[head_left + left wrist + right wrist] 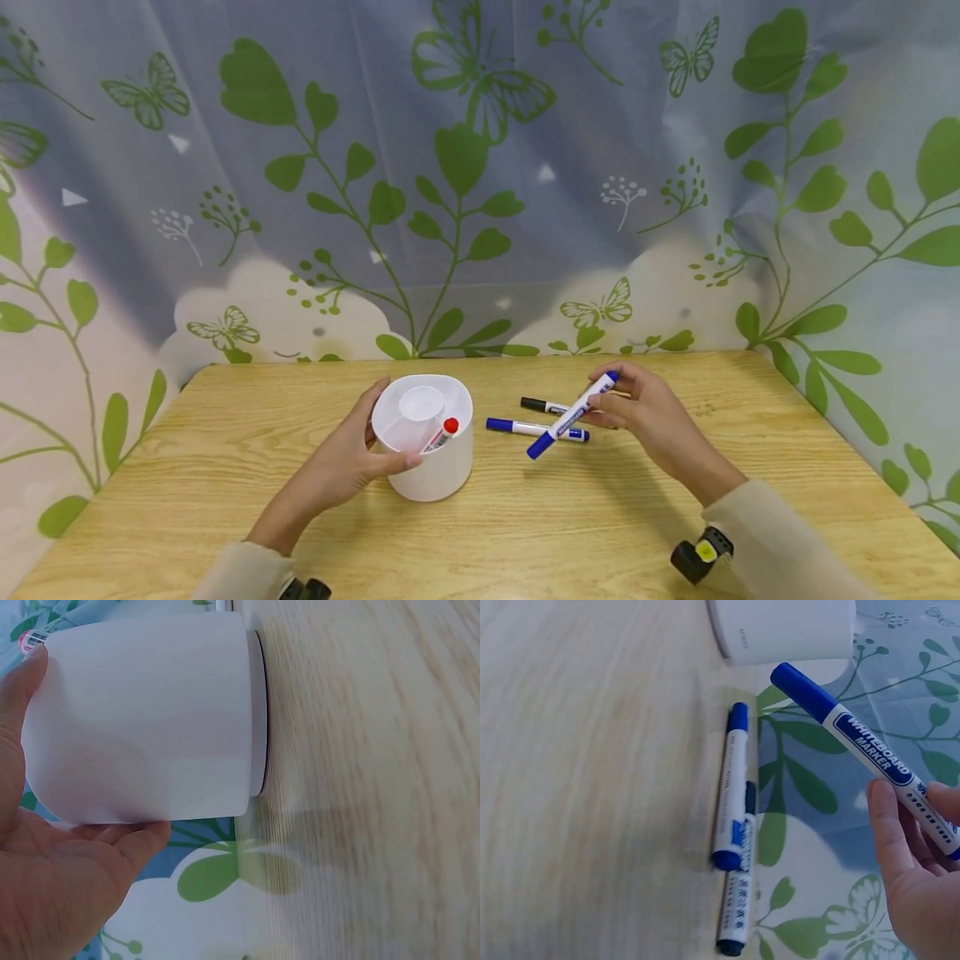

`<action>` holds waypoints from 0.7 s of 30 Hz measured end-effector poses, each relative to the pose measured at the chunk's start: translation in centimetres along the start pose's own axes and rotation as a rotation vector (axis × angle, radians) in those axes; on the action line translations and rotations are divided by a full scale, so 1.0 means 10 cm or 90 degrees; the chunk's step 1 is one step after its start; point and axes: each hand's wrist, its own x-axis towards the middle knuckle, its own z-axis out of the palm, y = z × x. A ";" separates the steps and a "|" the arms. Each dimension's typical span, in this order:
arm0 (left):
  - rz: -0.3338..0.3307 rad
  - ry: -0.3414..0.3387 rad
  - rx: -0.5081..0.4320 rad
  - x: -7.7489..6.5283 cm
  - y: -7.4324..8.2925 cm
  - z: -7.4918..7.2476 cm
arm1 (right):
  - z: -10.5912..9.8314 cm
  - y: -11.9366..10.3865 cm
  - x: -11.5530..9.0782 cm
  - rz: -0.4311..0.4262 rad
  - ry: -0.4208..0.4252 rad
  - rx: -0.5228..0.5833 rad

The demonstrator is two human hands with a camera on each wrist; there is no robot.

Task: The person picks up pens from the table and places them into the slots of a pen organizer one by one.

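A white round pen holder [435, 479] with inner compartments stands on the table. My left hand [341, 458] grips its left side, thumb at the front rim and fingers round the back. Inside the holder leans a red-capped marker [448, 427]. My right hand [648, 425] pinches a blue whiteboard marker [573, 415] above the table, tilted with its capped end down and to the left. Below it lie another blue marker [517, 427] and a black marker [535, 404]. In the right wrist view the held marker's label [870, 746] is readable.
The wooden table [495, 542] runs back to a patterned curtain [480, 250] with green leaves and butterflies. The two lying markers are just right of the holder.
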 end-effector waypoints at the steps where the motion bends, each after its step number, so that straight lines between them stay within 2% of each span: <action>1: 0.001 -0.002 0.000 0.00 0.00 0.00 | 0.01 -0.02 0.01 -0.005 0.002 -0.004; 6: -0.002 -0.007 0.000 -0.01 0.01 -0.02 | 0.06 -0.13 0.05 -0.019 0.010 -0.002; 21: 0.016 -0.037 -0.024 -0.03 0.02 -0.08 | 0.33 -0.46 0.20 -0.074 0.015 0.079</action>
